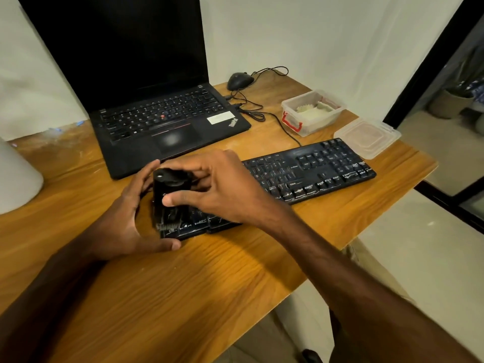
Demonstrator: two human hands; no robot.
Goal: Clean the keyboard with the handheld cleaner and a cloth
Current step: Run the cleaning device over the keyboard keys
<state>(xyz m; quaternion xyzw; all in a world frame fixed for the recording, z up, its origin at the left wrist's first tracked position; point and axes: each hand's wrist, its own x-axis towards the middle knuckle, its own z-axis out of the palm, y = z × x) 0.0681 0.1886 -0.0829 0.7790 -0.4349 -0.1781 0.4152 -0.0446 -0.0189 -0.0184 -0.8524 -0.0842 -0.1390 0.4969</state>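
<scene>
Black handheld cleaner (170, 195) (blurred) in pinch of right hand (222, 189): thumb pressed flat on its front, fingers (193, 169) curled over its top. Cleaner upright, lower end on keys at left end of keyboard (309, 171). Left hand (125, 218) cupped round that end, thumb at near edge, fingers together behind cleaner. Keyboard slantwise on wooden table (183, 284). Beyond: open laptop (162, 113), mouse (239, 80), clear container (311, 119), lid (366, 137) just beside.
</scene>
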